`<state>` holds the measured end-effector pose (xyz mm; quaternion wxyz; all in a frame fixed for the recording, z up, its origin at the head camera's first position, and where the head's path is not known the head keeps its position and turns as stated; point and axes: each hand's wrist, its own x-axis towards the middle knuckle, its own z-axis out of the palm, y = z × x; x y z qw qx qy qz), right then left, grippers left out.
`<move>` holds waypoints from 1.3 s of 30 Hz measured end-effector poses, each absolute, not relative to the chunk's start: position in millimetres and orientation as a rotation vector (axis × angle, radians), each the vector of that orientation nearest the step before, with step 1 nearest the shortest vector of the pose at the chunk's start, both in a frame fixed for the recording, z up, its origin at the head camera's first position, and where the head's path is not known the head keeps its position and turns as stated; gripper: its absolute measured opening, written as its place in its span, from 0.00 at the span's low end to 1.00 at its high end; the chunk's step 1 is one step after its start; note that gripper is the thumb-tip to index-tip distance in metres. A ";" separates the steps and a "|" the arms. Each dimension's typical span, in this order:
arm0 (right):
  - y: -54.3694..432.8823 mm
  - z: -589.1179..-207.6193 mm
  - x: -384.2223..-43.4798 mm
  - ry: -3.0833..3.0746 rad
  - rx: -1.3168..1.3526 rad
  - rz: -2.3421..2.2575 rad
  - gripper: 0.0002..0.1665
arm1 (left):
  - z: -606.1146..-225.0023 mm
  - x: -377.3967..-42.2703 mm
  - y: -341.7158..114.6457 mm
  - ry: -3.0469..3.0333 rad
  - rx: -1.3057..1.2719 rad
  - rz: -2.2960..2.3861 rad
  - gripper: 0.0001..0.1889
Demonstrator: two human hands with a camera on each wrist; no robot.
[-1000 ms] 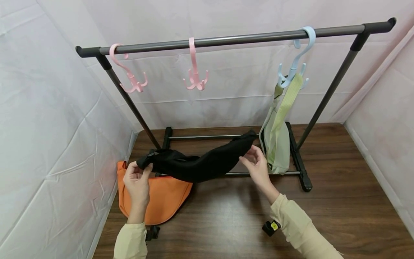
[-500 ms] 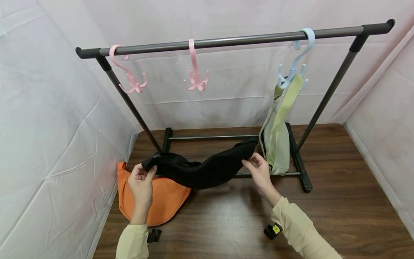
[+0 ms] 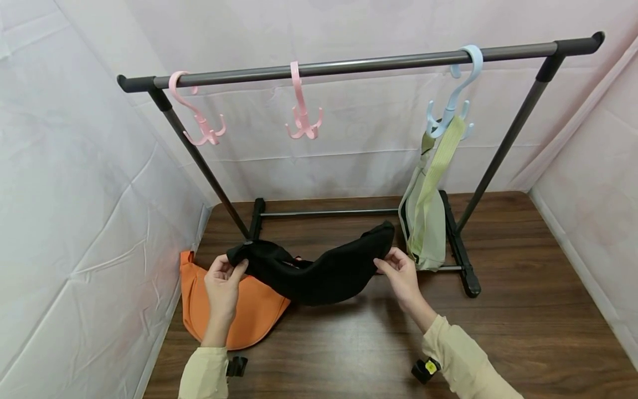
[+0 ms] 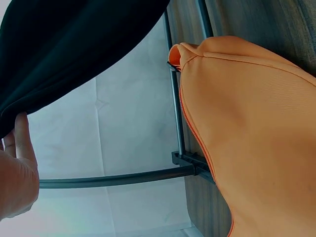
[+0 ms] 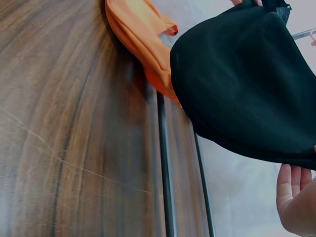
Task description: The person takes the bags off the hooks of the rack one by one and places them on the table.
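A black crescent-shaped bag (image 3: pixel 324 277) is stretched between both hands above the floor, in front of the rack. My left hand (image 3: pixel 222 288) pinches its left end between thumb and fingers. At its right end my right hand (image 3: pixel 402 277) grips the edge, the fingers partly behind the cloth. The right wrist view shows the broad side of the black bag (image 5: pixel 242 84), with the fingers of the right hand (image 5: pixel 298 197) under its lower edge. Below and left lies an orange crescent bag (image 3: pixel 259 310), partly behind the left forearm; its zipper edge shows in the left wrist view.
A dark metal rack (image 3: pixel 379 64) stands over the wooden floor (image 3: pixel 339 354). Two pink hooks, one at left (image 3: pixel 201 119) and a middle hook (image 3: pixel 302 111), hang bare on its bar. From a blue hook (image 3: pixel 456 100) at right hangs a pale green bag (image 3: pixel 428 221). White cloth walls surround it.
Both hands have lowered the black bag toward me, and the left hand has shifted a little right. More of the bag's opening shows now. The orange bag stays put.
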<state>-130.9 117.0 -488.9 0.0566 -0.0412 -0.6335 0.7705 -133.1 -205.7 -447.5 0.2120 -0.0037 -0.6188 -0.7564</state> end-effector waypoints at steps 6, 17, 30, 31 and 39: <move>120.3 -494.5 -119.4 -1.973 -0.233 2.332 0.05 | -453.0 -130.5 -203.4 -1.816 0.061 -2.120 0.12; 126.1 -508.1 -100.0 -2.004 -0.386 2.359 0.07 | -464.9 -124.7 -195.5 -1.972 0.157 -2.113 0.08; 142.1 -554.6 -97.0 -1.962 -0.433 2.412 0.11 | -489.0 -133.9 -186.2 -2.179 0.308 -2.113 0.08; 139.5 -537.4 -92.8 -2.003 -0.548 2.387 0.12 | -491.0 -135.3 -185.2 -2.213 0.328 -2.098 0.09; 150.9 -552.7 -101.1 -2.100 -0.710 2.326 0.10 | -509.1 -145.2 -174.1 -2.399 0.457 -2.017 0.11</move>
